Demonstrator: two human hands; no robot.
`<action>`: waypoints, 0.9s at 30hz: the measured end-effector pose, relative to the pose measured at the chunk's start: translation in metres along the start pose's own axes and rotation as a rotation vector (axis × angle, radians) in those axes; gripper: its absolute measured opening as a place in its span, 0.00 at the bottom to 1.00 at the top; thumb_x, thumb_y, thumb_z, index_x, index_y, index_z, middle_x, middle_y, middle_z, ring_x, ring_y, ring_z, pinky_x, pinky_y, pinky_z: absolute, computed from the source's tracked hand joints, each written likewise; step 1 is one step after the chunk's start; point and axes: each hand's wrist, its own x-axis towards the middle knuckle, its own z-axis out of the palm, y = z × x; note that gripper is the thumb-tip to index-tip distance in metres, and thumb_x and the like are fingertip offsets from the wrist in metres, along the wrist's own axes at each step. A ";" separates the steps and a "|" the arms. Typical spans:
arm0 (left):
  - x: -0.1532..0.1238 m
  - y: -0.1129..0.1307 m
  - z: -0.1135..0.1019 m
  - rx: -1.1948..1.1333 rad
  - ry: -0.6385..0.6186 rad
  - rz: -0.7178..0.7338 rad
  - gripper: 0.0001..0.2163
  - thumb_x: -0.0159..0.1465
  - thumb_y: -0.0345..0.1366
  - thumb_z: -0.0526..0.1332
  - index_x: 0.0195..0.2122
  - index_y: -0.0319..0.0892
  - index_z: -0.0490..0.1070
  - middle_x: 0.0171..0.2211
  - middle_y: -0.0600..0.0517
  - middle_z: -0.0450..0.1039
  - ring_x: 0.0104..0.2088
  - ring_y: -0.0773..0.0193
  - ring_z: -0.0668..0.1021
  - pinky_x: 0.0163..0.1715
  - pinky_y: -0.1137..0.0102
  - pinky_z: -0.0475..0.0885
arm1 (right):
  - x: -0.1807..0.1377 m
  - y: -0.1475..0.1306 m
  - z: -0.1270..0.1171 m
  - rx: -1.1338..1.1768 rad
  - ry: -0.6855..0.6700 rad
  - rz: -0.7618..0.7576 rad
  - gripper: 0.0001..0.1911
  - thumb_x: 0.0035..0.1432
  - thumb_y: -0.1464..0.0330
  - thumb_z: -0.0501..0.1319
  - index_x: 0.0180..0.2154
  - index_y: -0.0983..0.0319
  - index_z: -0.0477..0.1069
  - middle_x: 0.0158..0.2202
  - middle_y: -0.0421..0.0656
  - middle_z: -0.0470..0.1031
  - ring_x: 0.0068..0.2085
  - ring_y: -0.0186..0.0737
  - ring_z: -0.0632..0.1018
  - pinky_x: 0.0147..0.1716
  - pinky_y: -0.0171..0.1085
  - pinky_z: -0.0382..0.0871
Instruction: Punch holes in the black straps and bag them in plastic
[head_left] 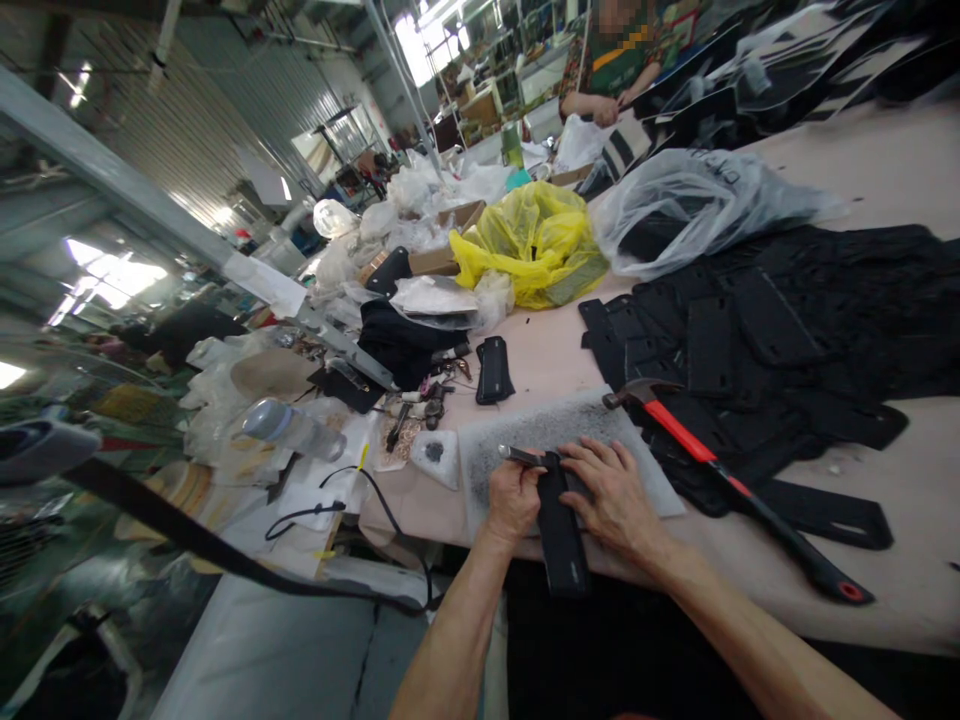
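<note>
A black strap piece [561,535] lies lengthwise on a scuffed white cutting pad [525,430] at the table's front edge. My left hand [512,497] is curled in a fist round a thin metal punch tool [523,456] that rests against the strap's far end. My right hand [611,492] lies flat with spread fingers, pressing down on the strap and the pad beside it. A claw hammer with a red and black handle [720,472] rests just right of the pad, on a pile of black strap pieces [787,340].
Yellow plastic bag [536,240] and clear bag [675,205] sit behind the pile. Small tools, a black pouch [493,370], a plastic bottle [289,425] and cables clutter the left side. Another person [611,70] works at the far end. Bare table lies at right.
</note>
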 end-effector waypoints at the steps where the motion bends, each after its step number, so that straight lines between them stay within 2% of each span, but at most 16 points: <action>1: 0.000 0.000 0.000 0.017 0.005 0.011 0.08 0.64 0.29 0.56 0.40 0.41 0.74 0.38 0.50 0.80 0.41 0.62 0.81 0.45 0.67 0.76 | 0.000 0.000 0.000 -0.002 -0.001 -0.001 0.16 0.57 0.66 0.60 0.48 0.58 0.71 0.58 0.42 0.69 0.61 0.54 0.62 0.61 0.60 0.46; 11: 0.003 -0.002 0.008 0.233 -0.075 0.123 0.08 0.64 0.29 0.56 0.41 0.41 0.73 0.36 0.48 0.79 0.39 0.60 0.81 0.41 0.68 0.77 | -0.001 -0.001 0.001 -0.014 0.015 0.006 0.17 0.58 0.67 0.58 0.49 0.58 0.72 0.58 0.42 0.70 0.61 0.54 0.63 0.61 0.60 0.48; 16: 0.000 -0.004 0.010 0.221 -0.029 0.060 0.08 0.64 0.29 0.55 0.39 0.41 0.73 0.36 0.48 0.79 0.38 0.61 0.81 0.42 0.68 0.77 | -0.002 -0.001 0.000 -0.013 0.008 -0.002 0.17 0.58 0.67 0.57 0.50 0.58 0.72 0.58 0.42 0.69 0.61 0.53 0.63 0.61 0.59 0.47; 23: 0.003 -0.007 0.007 0.157 -0.121 0.098 0.08 0.62 0.28 0.56 0.40 0.41 0.72 0.37 0.49 0.79 0.39 0.62 0.80 0.43 0.68 0.76 | -0.002 0.006 -0.001 -0.002 -0.044 -0.037 0.20 0.56 0.68 0.59 0.51 0.57 0.72 0.59 0.42 0.69 0.61 0.54 0.63 0.61 0.60 0.48; 27: 0.005 -0.007 0.007 0.147 -0.086 0.063 0.08 0.63 0.27 0.55 0.39 0.42 0.72 0.36 0.50 0.79 0.38 0.62 0.80 0.42 0.69 0.76 | -0.002 0.006 -0.002 -0.010 -0.052 -0.037 0.20 0.56 0.68 0.59 0.51 0.57 0.72 0.59 0.43 0.69 0.61 0.54 0.63 0.61 0.60 0.48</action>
